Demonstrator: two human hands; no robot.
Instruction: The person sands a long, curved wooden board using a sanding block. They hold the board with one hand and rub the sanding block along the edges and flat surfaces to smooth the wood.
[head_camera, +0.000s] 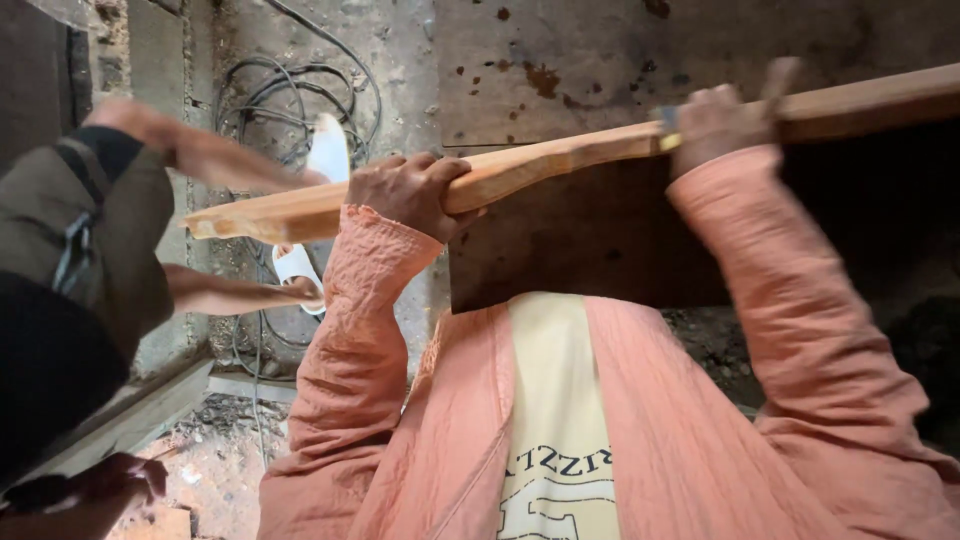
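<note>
Both of my hands grip one long wooden plank (560, 160), held up in front of me across my chest. My left hand (412, 192) is clenched over its top edge near the pale, rough-cut end, fingers curled down the near face and thumb tucked under. My right hand (712, 120) is wrapped round it further along, where the wood turns darker; that hand is blurred, so I cannot tell how far the fingers close. I judge the plank stiff and fairly light for its length: it shows no sag between my hands, and its free ends carry out past each fist. Its sawn faces look dry and rough, so it should not slip, though splinters seem likely at the ragged end. Holding it at two well-spread points, as I do, seems the sound way to keep it from swinging. My arms are raised, elbows bent and down, peach sleeves bunched at the wrists. Another person's hand (190, 150), blurred, hovers just beside the pale end, with a white sandal (296, 268) and cables (270, 100) on the floor beyond.
</note>
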